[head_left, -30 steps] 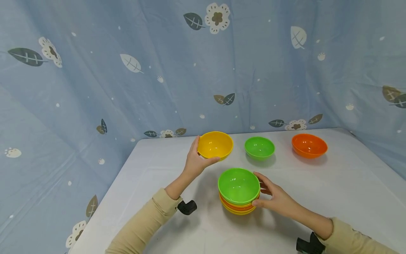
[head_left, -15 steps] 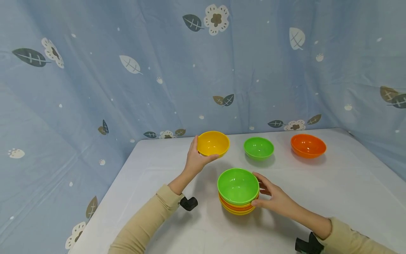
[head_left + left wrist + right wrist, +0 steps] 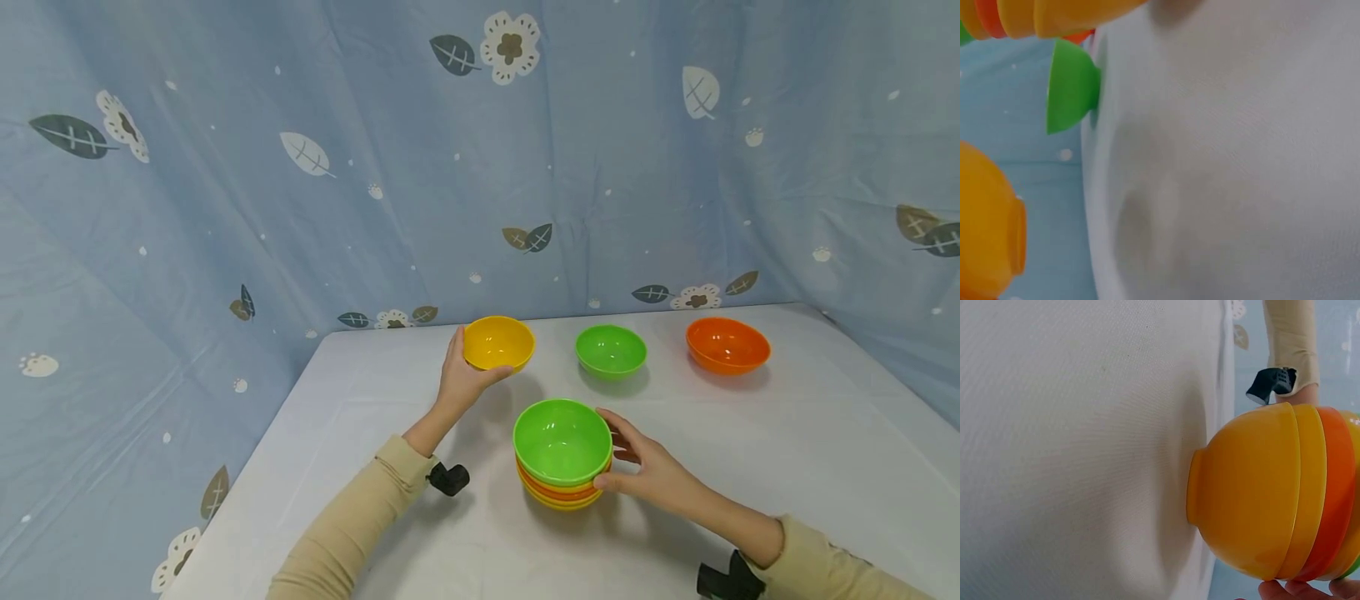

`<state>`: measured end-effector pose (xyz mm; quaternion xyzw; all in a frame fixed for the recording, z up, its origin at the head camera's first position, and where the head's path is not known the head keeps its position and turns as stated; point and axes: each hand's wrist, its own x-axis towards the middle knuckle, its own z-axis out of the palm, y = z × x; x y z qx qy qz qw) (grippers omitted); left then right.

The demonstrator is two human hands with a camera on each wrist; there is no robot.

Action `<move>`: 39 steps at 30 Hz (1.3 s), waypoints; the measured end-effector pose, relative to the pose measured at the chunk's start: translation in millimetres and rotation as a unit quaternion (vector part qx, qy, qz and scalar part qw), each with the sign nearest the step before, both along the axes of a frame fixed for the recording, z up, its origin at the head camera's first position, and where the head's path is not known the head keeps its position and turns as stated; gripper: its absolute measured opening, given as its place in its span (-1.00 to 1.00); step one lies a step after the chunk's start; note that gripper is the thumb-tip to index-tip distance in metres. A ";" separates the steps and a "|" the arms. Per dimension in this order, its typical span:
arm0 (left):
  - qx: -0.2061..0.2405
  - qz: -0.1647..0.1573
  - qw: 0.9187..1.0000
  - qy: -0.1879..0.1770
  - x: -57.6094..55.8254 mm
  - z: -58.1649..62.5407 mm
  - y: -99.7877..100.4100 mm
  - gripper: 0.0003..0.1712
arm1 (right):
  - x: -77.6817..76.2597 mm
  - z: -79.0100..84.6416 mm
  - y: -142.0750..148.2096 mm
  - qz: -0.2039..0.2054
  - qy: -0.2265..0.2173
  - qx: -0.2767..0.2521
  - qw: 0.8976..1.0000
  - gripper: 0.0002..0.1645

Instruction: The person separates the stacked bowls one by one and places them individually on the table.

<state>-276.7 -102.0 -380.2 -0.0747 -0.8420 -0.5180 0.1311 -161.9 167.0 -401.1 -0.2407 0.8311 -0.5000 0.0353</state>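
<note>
My left hand (image 3: pixel 463 379) pinches a yellow bowl (image 3: pixel 498 343) at its left side, thumb at the near rim. In the left wrist view this yellow bowl (image 3: pixel 985 225) is raised off the white tabletop. Closer to me is a nested stack of bowls (image 3: pixel 562 492), a green bowl (image 3: pixel 562 442) on top with yellow and orange ones below. My right hand (image 3: pixel 645 467) grips the stack's right side, fingers curved behind and thumb in front. From the right wrist, the stack's lowest yellow bowl (image 3: pixel 1247 494) shows its foot close over the cloth, with fingertips (image 3: pixel 1297 590) against the rims.
Toward the back of the white-covered table (image 3: pixel 810 450), a green bowl (image 3: pixel 611 352) stands right of the held yellow one. Farther right is an orange bowl (image 3: pixel 727 345). A blue patterned curtain (image 3: pixel 600 150) hangs behind the table's far edge.
My left hand has carried the yellow bowl slightly left and away from me, and it now appears lower. My right hand and the stack have stayed in place.
</note>
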 end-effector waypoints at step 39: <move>-0.017 0.054 0.993 -0.101 -35.0 -39.5 9.8 0.31 | -1.2 -0.1 0.1 0.005 0.012 -0.002 1.000 -0.01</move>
